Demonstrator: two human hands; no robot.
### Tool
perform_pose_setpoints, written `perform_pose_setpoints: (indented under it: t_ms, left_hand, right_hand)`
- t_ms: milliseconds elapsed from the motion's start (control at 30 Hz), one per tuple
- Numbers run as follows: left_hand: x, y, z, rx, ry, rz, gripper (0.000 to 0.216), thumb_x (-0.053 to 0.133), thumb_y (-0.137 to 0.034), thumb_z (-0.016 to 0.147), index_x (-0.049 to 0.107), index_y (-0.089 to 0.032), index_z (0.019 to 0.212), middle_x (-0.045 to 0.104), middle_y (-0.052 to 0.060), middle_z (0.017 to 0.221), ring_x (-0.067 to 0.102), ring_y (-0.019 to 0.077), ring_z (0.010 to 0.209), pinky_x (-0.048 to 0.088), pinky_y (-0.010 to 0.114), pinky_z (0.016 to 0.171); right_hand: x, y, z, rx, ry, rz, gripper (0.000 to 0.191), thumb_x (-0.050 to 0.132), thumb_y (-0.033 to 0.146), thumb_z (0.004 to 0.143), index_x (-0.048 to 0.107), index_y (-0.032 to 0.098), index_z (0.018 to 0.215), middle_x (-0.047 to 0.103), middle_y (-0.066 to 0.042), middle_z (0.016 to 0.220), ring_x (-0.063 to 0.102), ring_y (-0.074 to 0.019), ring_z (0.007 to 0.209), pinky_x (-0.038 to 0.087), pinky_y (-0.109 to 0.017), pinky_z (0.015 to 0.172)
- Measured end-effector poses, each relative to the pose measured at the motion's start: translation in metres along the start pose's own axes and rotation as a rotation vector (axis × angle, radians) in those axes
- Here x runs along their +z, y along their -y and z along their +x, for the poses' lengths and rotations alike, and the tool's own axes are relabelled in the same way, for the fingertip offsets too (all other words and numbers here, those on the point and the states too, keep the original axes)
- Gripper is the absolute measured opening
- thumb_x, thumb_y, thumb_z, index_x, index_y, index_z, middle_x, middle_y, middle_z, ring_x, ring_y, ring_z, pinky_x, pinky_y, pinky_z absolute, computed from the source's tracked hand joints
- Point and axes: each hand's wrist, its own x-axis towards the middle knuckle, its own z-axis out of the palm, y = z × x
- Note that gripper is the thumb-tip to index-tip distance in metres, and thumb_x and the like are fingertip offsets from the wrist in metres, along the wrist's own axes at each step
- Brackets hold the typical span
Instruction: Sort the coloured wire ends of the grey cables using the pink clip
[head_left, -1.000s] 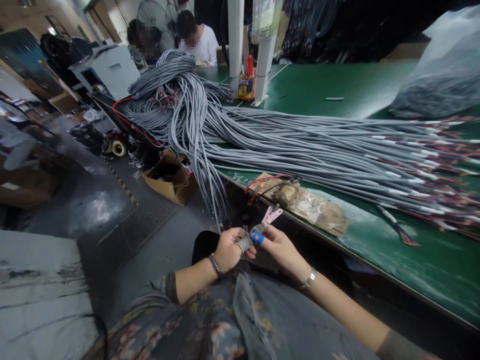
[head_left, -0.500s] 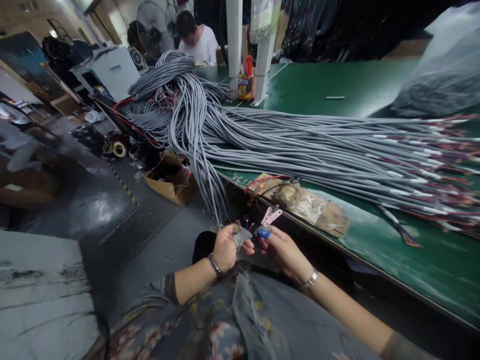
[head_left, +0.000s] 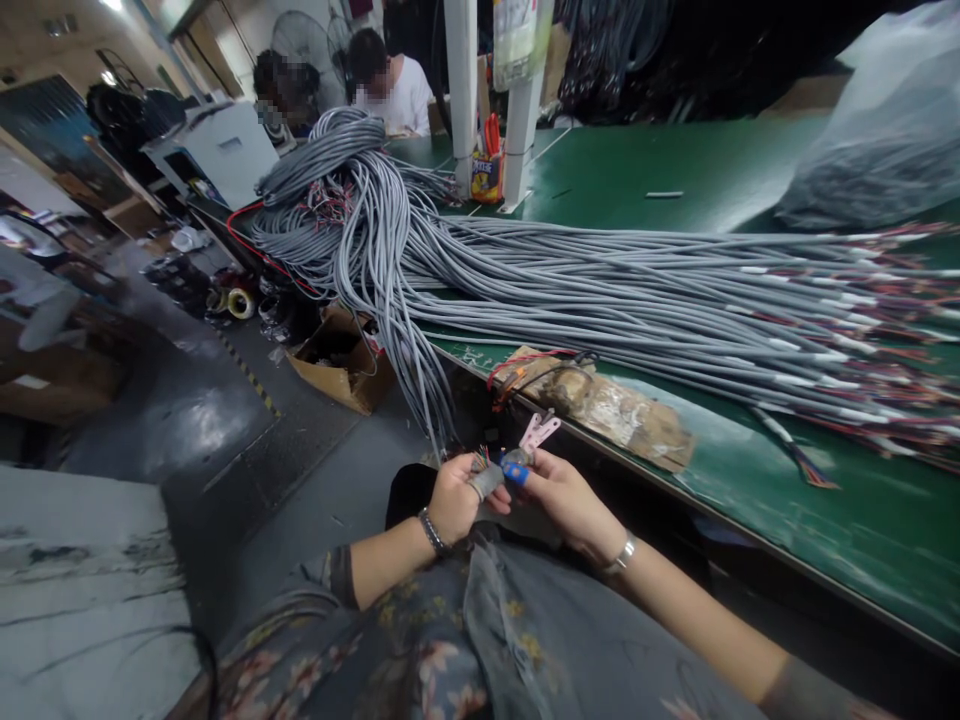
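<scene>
In front of my lap, my left hand (head_left: 459, 497) is closed on the end of a grey cable, grey wrapping covering its thumb. Thin coloured wires (head_left: 481, 458) fan out above its fingers. My right hand (head_left: 559, 492), with blue wrapping (head_left: 514, 472) on the thumb, is closed close beside the left, the fingertips nearly meeting. A small pink two-armed tool (head_left: 540, 431) with holes in its flat arms sticks up from the right hand; its working end is hidden. Grey cables (head_left: 420, 370) hang off the bench edge down toward my left hand.
A thick bundle of grey cables (head_left: 600, 290) with stripped coloured ends lies along the green bench (head_left: 757, 190). Taped cardboard (head_left: 637, 425) covers part of the near edge. An open carton (head_left: 337, 365) stands on the floor. A person (head_left: 405, 90) sits behind the bench.
My right hand has moved a little left and up, bringing the blue-wrapped thumb up against the left fingertips. The pink tool has shifted slightly left with it.
</scene>
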Motion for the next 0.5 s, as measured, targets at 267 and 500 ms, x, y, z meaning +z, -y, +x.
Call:
perform_pose_setpoints:
  t_ms: [267,500]
  left_hand:
    - [0.0027,-0.0023,0.0004,0.009,-0.079,-0.086,0.041,0.073,-0.051,0.054,0.054,-0.016,0.063,0.061,0.001,0.048,0.055,0.0121,0.037,0.043,0.022,0.04]
    - [0.0018,0.0002,-0.0009,-0.006,-0.027,-0.012,0.043,0.072,-0.055,0.057,0.053,-0.017,0.061,0.061,0.001,0.049,0.056,0.0124,0.039,0.044,0.022,0.042]
  right_hand:
    - [-0.0018,-0.0061,-0.0036,0.006,-0.085,0.001,0.041,0.081,0.051,0.053,0.059,0.018,0.065,0.054,0.002,0.058,0.044,-0.0121,0.054,0.037,-0.028,0.054]
    - [0.0022,-0.003,-0.0009,-0.012,-0.062,0.022,0.037,0.078,0.048,0.057,0.056,0.02,0.066,0.051,0.003,0.054,0.039,-0.0111,0.049,0.033,-0.027,0.05]
